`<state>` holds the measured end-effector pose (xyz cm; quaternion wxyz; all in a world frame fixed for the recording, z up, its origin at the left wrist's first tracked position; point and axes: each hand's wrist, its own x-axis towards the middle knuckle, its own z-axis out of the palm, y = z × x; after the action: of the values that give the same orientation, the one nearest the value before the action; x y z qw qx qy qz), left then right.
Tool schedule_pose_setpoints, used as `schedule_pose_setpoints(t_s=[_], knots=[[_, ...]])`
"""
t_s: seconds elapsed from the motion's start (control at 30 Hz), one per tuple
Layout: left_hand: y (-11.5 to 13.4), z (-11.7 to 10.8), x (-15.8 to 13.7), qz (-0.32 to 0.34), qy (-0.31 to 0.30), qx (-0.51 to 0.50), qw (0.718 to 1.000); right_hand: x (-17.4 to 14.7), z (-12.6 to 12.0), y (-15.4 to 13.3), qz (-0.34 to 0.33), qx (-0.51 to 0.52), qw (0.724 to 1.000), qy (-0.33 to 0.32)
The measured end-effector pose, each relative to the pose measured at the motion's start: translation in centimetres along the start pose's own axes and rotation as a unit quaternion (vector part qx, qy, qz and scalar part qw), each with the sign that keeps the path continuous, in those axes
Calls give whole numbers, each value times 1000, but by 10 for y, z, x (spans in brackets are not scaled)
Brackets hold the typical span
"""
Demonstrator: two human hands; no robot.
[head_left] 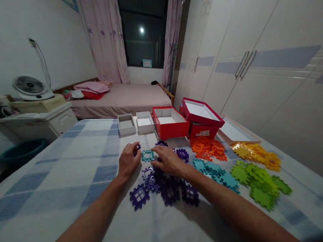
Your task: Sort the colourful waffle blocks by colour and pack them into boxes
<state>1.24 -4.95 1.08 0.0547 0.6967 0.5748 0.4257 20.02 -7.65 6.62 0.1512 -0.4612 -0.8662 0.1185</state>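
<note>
My left hand (129, 160) is closed, with a small dark purple toothed piece (136, 149) pinched between its thumb and fingers. Just right of it a teal square frame with toothed edges (144, 156) lies on the cloth. My right hand (168, 159) reaches over purple pieces, its thumb and forefinger spread apart at the frame's right side. Whether a fingertip touches the frame I cannot tell. Below the right hand lies a heap of purple interlocking tiles (170, 192), some with window shapes; the hand hides part of it. One purple window tile (139, 196) sits at the heap's left edge.
Orange pieces (207, 148), turquoise pieces (217, 174), green pieces (256, 183) and yellow pieces (256, 155) lie in piles to the right. Behind stand two small white boxes (126, 130), a red box (171, 130), a tilted magenta-edged box (204, 121) and a shallow tray (239, 130).
</note>
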Motion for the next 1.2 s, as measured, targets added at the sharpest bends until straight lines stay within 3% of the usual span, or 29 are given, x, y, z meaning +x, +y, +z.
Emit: schedule_pose_setpoints(t_s=[0.23,0.37,0.43,0.53,0.67,0.77,0.9,1.07,1.2], knots=[[2,-3,2,-99,34,-55,993,46,32,-19,15,-83,995,-49],[3,-6,4,-133,53,-67,987,36,10,-14,22,-66,997,-24],[6,-7,4,-104,65,-52,991,12,-16,-4,33,-49,998,27],[16,-7,1,2,61,-12,998,-43,-57,23,79,-36,991,99],[34,-4,-7,151,-27,27,988,-120,-77,67,188,-61,976,94],[46,-4,-13,204,-102,48,973,-154,-69,80,211,-75,968,113],[56,-10,-15,216,-146,43,964,-182,-46,48,185,-80,958,205],[50,-16,-23,185,-179,49,965,-203,9,-9,130,-46,985,107],[36,-12,-36,128,-174,45,975,-183,36,-30,156,-75,982,74]])
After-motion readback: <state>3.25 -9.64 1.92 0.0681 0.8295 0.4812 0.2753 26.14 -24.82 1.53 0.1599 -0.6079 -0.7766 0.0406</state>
